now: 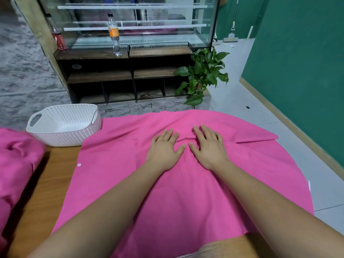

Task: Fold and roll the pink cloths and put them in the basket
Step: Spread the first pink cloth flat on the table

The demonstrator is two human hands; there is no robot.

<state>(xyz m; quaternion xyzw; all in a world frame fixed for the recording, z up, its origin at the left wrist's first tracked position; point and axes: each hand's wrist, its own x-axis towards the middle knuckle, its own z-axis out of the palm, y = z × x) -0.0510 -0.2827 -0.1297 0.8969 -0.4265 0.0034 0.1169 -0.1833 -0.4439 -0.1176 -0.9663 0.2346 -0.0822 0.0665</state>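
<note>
Both flat, released on pink cloth (186, 198): left hand (163, 150), right hand (209, 148); white basket (74, 136) leftward.

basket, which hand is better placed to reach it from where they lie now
Left, likely. The white basket stands at the far left of the table, and the left hand, flat on the spread pink cloth, lies on that side. The right hand would have to cross over it.

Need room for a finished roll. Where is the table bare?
Bare wooden table runs between the spread pink cloth and the crumpled pink pile, nearer than the white basket. The left hand and right hand crowd the cloth's middle.
</note>
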